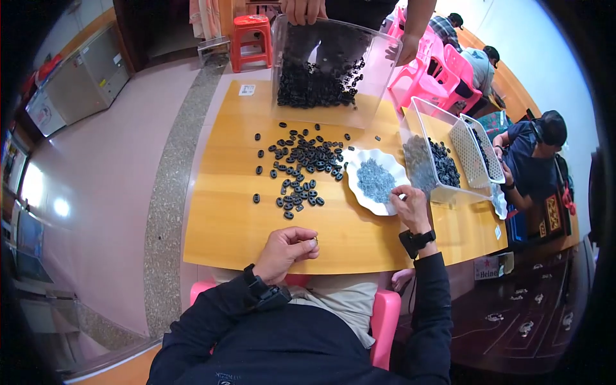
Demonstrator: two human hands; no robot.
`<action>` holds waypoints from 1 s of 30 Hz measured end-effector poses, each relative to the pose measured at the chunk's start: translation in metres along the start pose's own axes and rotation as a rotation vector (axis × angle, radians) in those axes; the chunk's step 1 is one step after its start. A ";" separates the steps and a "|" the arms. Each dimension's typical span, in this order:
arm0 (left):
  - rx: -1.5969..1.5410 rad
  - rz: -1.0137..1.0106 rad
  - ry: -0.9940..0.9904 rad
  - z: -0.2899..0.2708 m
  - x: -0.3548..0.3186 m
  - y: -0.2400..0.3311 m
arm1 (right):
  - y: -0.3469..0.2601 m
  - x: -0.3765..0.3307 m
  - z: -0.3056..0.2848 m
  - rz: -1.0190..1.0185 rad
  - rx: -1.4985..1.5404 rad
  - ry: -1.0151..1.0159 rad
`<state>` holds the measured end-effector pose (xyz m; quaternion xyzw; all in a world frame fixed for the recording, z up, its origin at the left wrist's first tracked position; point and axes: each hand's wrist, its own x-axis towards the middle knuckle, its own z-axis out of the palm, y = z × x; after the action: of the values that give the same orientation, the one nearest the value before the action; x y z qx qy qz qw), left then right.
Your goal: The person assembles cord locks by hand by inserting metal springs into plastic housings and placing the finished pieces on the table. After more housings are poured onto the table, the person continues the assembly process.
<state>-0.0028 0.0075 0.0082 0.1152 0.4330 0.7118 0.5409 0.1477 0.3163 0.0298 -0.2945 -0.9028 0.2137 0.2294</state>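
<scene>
My left hand (285,253) is above the near edge of the wooden table (218,224), thumb and fingers pinched on something too small to make out. My right hand (412,208) reaches over the near right rim of a white scalloped plate (354,179). Its fingers are pressed together; whatever they hold is hidden. Small translucent bluish pieces (375,178) are heaped on that plate. Left of it lies a loose spread of small black oval parts with two holes (311,157), beyond my left hand.
Across the table, another person's hands (303,9) hold a tilted clear bin (378,83) with many black parts. A second clear bin (443,192) and a white perforated basket (467,151) stand at right. Co-workers (532,151) sit farther right near pink chairs (427,77). A red stool (251,42) stands behind.
</scene>
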 end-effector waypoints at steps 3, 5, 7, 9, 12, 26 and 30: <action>-0.008 -0.005 0.007 0.001 -0.001 0.001 | 0.005 -0.002 0.003 -0.019 0.060 0.030; -0.007 -0.004 0.008 0.001 -0.001 0.001 | 0.006 -0.002 0.004 -0.038 0.075 0.051; -0.005 -0.003 0.006 0.000 0.000 0.001 | 0.007 -0.003 0.005 -0.044 0.064 0.091; -0.011 0.006 -0.004 -0.001 0.000 0.000 | 0.007 -0.003 0.004 -0.050 0.059 0.086; -0.004 0.005 0.008 0.000 0.000 0.000 | 0.005 -0.002 0.002 -0.057 0.062 0.071; -0.005 0.011 0.008 0.001 -0.001 0.000 | -0.011 -0.001 -0.004 -0.068 0.013 -0.018; -0.017 0.013 0.006 0.000 0.001 -0.002 | -0.007 -0.002 -0.002 -0.102 0.002 -0.008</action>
<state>-0.0017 0.0080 0.0059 0.1113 0.4276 0.7193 0.5360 0.1472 0.3104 0.0345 -0.2469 -0.9174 0.2035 0.2366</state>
